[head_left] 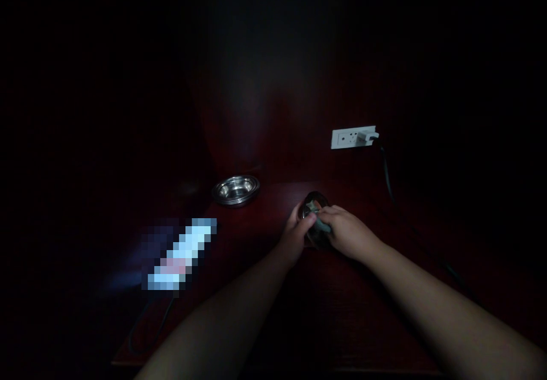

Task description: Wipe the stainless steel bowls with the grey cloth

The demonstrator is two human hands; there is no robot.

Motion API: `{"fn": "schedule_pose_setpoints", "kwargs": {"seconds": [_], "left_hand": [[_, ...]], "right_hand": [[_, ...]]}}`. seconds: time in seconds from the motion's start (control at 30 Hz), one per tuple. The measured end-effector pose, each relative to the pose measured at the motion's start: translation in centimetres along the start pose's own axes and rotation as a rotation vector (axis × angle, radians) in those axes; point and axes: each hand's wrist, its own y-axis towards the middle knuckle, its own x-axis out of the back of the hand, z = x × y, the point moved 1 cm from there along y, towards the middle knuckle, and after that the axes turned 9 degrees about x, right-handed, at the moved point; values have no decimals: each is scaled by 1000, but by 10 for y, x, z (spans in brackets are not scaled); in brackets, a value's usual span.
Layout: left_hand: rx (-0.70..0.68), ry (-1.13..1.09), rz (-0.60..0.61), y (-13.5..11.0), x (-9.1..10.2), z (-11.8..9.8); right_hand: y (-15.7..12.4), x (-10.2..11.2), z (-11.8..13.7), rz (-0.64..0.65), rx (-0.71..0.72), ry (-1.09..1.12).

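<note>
The scene is very dark. On a dark red wooden table [265, 237], my left hand [294, 236] curls around the side of a small round glass-like vessel [315, 202]. My right hand [348, 233] is closed on a pale greenish cloth [321, 224] pressed against that vessel. What is inside the vessel cannot be made out.
A shiny metal bowl [236, 189] sits on the table to the left. A glowing, blurred-out screen [182, 254] lies further left with a cable near the front edge. On the wall behind, a white socket strip [351, 138] holds a plug whose dark cord [388, 180] runs down right.
</note>
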Motion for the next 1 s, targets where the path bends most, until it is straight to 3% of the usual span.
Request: {"fn": "schedule_pose_setpoints", "kwargs": {"seconds": [0.17, 0.33, 0.7, 0.8, 0.9, 1.0], "left_hand": [[5, 18, -5, 2, 3, 1], [-3, 33, 4, -1, 0, 0], [-11, 28, 68, -3, -1, -2], [-8, 37, 82, -5, -2, -3], [26, 60, 81, -5, -2, -3], [49, 74, 73, -5, -1, -1]], "right_hand": [[-2, 2, 3, 16, 84, 134], [-3, 1, 8, 30, 68, 383], [2, 0, 8, -246, -97, 722], [2, 2, 2, -378, -158, 659], [-1, 6, -5, -486, -143, 459], [-3, 7, -8, -428, -25, 248]]}}
